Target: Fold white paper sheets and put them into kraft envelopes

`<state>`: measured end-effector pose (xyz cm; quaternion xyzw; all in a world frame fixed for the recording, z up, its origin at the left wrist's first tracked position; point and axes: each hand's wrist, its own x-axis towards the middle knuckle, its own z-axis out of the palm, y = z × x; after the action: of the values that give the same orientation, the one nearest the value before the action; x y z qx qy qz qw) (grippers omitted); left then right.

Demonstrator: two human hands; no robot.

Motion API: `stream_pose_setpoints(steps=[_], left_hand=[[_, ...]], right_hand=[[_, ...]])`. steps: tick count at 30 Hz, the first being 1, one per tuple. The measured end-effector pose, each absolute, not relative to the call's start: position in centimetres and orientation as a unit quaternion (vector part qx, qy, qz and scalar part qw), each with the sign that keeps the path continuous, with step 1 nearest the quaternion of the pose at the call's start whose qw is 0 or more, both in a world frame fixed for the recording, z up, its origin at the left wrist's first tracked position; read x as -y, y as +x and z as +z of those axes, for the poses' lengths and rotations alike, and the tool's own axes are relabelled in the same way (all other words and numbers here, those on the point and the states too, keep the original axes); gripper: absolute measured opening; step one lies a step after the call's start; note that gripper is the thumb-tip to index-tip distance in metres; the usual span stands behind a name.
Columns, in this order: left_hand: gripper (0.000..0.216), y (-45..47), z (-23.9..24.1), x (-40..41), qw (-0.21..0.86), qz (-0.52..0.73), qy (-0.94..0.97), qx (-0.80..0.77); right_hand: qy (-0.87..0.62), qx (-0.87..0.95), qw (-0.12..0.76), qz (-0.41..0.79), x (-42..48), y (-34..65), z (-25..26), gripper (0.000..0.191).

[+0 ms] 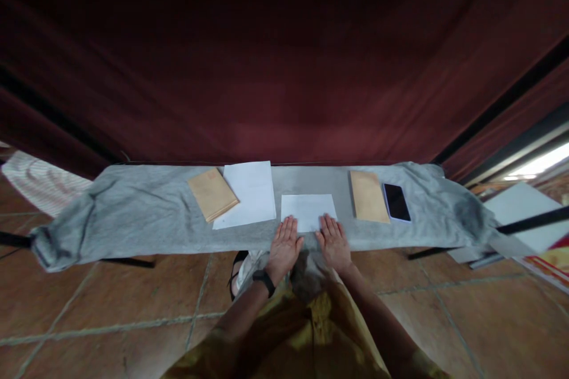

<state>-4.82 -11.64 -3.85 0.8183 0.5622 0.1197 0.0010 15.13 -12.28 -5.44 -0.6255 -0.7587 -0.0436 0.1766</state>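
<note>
A small white sheet of paper [308, 209] lies on the grey cloth-covered table [146, 213] right in front of me. My left hand [284, 246], with a black band on its wrist, rests flat at the sheet's near left corner, fingers stretched out. My right hand [334, 243] lies flat on the sheet's near right corner, fingers also straight. Neither hand holds anything.
A tan envelope stack [212, 193] and a larger white sheet [250, 192] lie to the left. To the right are another tan envelope stack [368, 196] and a dark phone [396, 202]. A dark red curtain [284, 71] hangs behind; tiled floor [111, 302] lies below.
</note>
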Motion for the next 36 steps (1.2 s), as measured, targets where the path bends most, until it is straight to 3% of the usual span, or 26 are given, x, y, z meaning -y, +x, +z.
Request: stream_pose_setpoints(steps=[7,15,21,27,36], left_hand=[[0.058,-4.4,-3.4,12.3,-0.006,0.126,0.785,-0.606],[0.058,1.0,-2.6,9.1,0.034,0.141,0.825,-0.546],[0.058,0.5,-4.0,8.6,0.034,0.131,0.834,-0.536],[0.056,0.1,-3.4,8.6,0.057,0.127,0.843,-0.52],[0.046,-2.1,-2.2,8.0,0.109,0.136,0.862,-0.476]], right_hand=[[-0.637,0.749,0.172,-0.057,12.8,16.9,-5.9,0.057],[-0.635,0.749,0.185,-0.038,12.8,17.1,-6.1,0.053],[-0.667,0.719,0.195,0.004,6.6,19.0,-3.1,0.044],[-0.667,0.739,0.061,0.073,-1.0,17.7,0.4,0.042],[-0.669,0.732,0.035,0.124,-4.1,18.1,1.2,0.031]])
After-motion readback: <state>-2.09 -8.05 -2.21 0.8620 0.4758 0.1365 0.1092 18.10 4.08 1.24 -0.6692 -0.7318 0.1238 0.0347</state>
